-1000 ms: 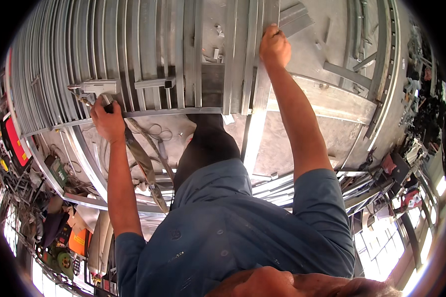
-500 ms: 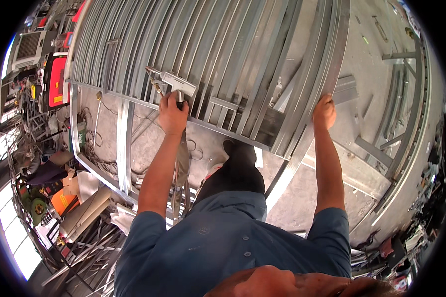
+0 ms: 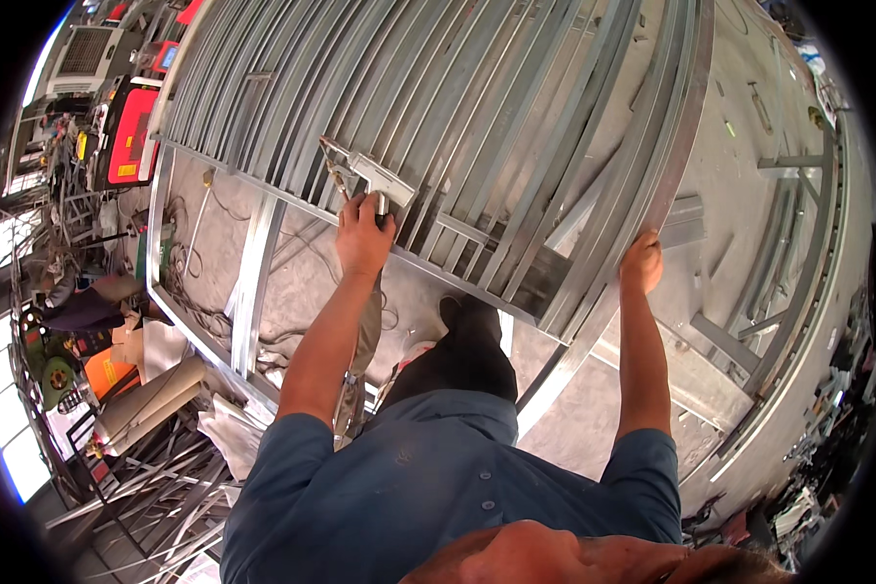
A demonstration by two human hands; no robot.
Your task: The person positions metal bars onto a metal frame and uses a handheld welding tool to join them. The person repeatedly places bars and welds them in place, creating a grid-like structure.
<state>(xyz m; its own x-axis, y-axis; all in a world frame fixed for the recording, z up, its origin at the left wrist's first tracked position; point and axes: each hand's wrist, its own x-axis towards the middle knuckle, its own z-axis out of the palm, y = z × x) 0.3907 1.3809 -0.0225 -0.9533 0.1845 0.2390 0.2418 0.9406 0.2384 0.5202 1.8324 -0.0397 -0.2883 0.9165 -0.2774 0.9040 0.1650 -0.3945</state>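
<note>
My left hand [image 3: 365, 238] is wrapped round the grip of a silver welding gun [image 3: 383, 181] with a copper-coloured nozzle. The gun rests on or just above the near edge of a large metal frame [image 3: 234, 175] filled with long parallel bars; I cannot tell whether it touches. A sheathed hose [image 3: 370, 326] runs down from the gun beside my legs. On the right, my right hand [image 3: 642, 261] is closed on the frame's outer side tube [image 3: 686, 146]. Short crosspieces [image 3: 467, 229] sit between some bars close to the near edge.
A red machine [image 3: 131, 136] stands at the far left. Shiny support beams [image 3: 259, 277] and loose cables [image 3: 180, 243] lie below the frame. Another metal frame [image 3: 798, 292] is on the floor at right. Scrap bars [image 3: 156, 506] pile up at lower left.
The whole view has shifted, so the frame and both hands appear slightly lower and further right. Both hands keep their grips in about the same places on the gun and frame.
</note>
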